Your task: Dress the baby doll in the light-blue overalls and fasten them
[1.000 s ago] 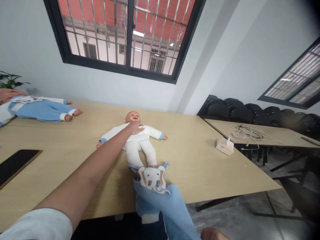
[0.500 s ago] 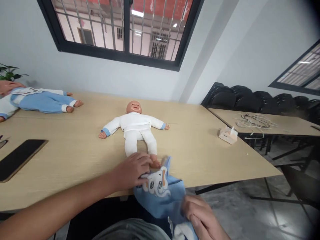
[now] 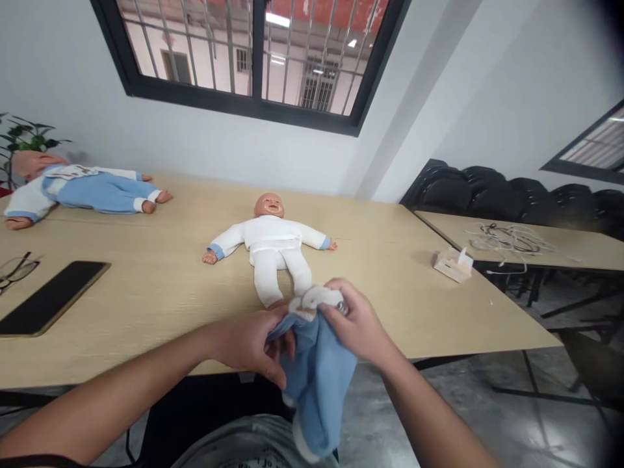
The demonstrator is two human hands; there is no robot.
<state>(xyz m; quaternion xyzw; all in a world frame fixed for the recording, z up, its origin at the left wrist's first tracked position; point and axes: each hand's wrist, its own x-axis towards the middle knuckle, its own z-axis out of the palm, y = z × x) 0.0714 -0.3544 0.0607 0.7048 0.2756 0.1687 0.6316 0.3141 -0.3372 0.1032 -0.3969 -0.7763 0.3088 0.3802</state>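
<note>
Between my hands hang light-blue baby overalls (image 3: 319,383) with white cuffs and a white animal-face patch at the top, partly folded over. My right hand (image 3: 355,318) is closed on the top by the patch. On the other side, my left hand (image 3: 256,344) has its fingers curled into the blue cloth at the upper edge. Just beyond them a baby doll (image 3: 275,237) lies face up on the table, arms spread, dressed in a white top with blue cuffs and white trousers. The overalls and my hands hide its feet.
A second doll (image 3: 104,190) in blue overalls lies at the far left by a plant (image 3: 32,135). Nearer are a black phone (image 3: 51,299) and glasses (image 3: 17,272). To the right stand a tissue box (image 3: 453,265), a table with tangled cables (image 3: 509,239) and stacked black chairs (image 3: 446,188).
My right hand has come up from the lower trouser part to the patch end. The overalls have been lifted and now hang down with the legs lowest. The view has shifted slightly left.
</note>
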